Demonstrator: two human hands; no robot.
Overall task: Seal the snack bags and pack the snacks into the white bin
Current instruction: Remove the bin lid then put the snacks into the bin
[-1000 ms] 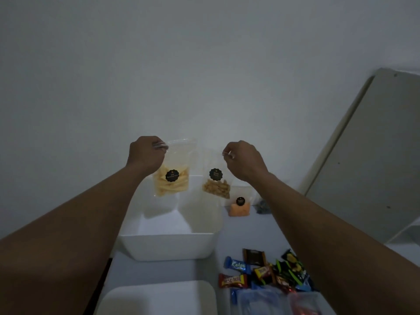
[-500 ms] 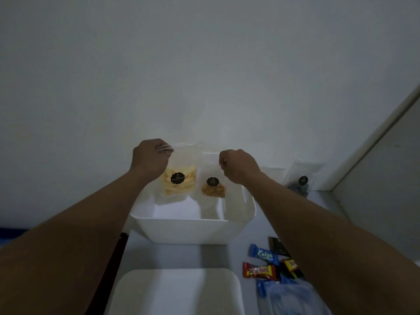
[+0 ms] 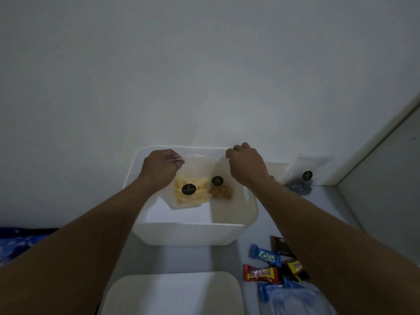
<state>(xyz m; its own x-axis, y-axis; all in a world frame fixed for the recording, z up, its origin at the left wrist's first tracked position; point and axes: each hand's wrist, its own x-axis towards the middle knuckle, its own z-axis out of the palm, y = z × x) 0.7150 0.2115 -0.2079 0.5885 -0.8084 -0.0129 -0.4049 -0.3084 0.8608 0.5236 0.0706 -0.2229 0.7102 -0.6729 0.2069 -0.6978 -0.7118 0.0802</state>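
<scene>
The white bin (image 3: 193, 233) stands against the wall. My left hand (image 3: 159, 169) pinches the top of a clear bag of pale yellow sticks (image 3: 192, 192), which hangs inside the bin. My right hand (image 3: 246, 164) grips the top of a clear bag of brown snacks (image 3: 219, 190), also down inside the bin, right of the first. Both bags carry a round black label. Whether their bottoms touch the bin floor is unclear.
A clear bag of dark snacks (image 3: 301, 178) leans on the wall right of the bin. Wrapped candy bars (image 3: 272, 264) and a clear plastic bag (image 3: 293, 301) lie at front right. A white lid (image 3: 175, 294) lies in front of the bin.
Both hands have lowered their bags from above the bin down into it. The view has tilted downward, so more of the bin's inside shows.
</scene>
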